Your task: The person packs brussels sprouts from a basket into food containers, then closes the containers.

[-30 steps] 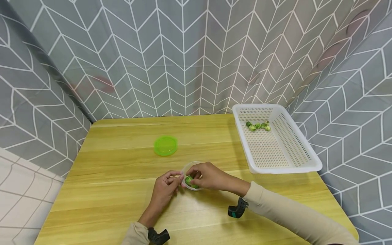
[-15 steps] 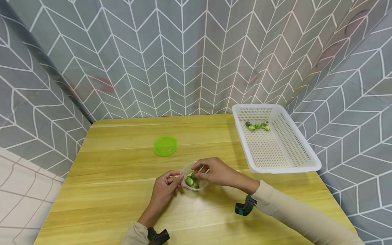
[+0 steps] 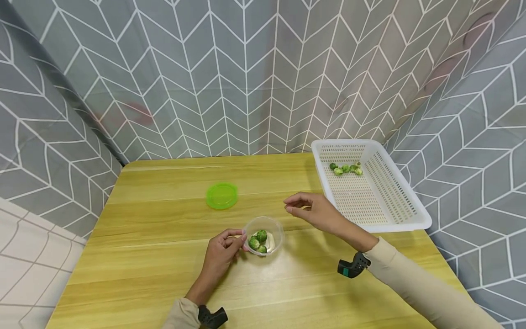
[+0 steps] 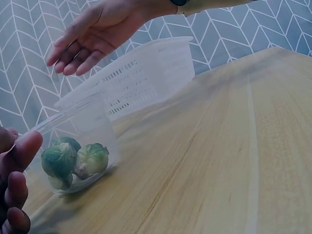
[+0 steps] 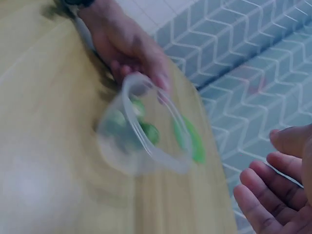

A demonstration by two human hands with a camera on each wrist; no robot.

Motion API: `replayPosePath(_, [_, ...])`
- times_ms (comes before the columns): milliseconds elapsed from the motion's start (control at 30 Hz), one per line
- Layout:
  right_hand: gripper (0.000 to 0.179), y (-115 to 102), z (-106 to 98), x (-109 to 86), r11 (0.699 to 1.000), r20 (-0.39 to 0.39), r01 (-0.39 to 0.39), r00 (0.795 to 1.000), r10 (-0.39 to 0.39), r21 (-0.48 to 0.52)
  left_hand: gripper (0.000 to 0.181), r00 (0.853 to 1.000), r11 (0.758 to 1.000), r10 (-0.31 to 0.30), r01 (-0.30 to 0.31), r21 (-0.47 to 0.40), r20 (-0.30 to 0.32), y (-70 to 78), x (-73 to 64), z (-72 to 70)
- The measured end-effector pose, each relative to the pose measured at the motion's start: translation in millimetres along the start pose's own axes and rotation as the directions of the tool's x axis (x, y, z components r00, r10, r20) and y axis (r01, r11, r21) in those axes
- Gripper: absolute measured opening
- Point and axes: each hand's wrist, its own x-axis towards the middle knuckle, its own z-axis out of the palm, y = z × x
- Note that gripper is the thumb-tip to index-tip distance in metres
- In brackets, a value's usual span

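Observation:
A clear round plastic tub (image 3: 276,237) stands on the table with a few Brussels sprouts (image 3: 261,235) at its bottom. My left hand (image 3: 222,252) pinches the tub's left rim between thumb and fingers. In the left wrist view the sprouts (image 4: 91,161) show through the tub's wall. My right hand (image 3: 316,211) is in the air between the tub and the white basket, holding nothing. Its fingers look loosely bent in the right wrist view, with the palm bare. More sprouts (image 3: 346,169) lie in the far end of the basket (image 3: 386,227).
A green round lid (image 3: 222,196) lies flat on the wooden table (image 3: 164,274), behind the tub. The perforated basket occupies the right rear of the table. A patterned grey curtain (image 3: 246,77) hangs along the back and sides.
My right hand has come out of the tub and moved right and back toward the basket, leaving the sprouts inside in view. My left hand keeps its grip on the rim.

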Motion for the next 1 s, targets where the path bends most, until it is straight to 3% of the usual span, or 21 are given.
replayPosePath(333, [0.036,22,-67,-0.8,0.991,-0.186,-0.078,0.981,0.058,-0.104,0.033,1.000,1.000,0.003,-0.003,0.011,-0.017,0.5,0.9,1.1])
replayPosePath(600, [0.041,55,-103,3.2,0.974,-0.327,-0.144,0.942,0.081,-0.175,0.033,1.000,1.000,-0.004,0.004,0.005,-0.013,-2.0,0.9,1.4])
replayPosePath(1000, [0.039,99,-134,17.3,0.945,-0.363,-0.236,0.921,0.143,-0.227,0.030,1.000,1.000,-0.014,0.013,-0.009,-0.009,-0.4,-0.5,0.6])
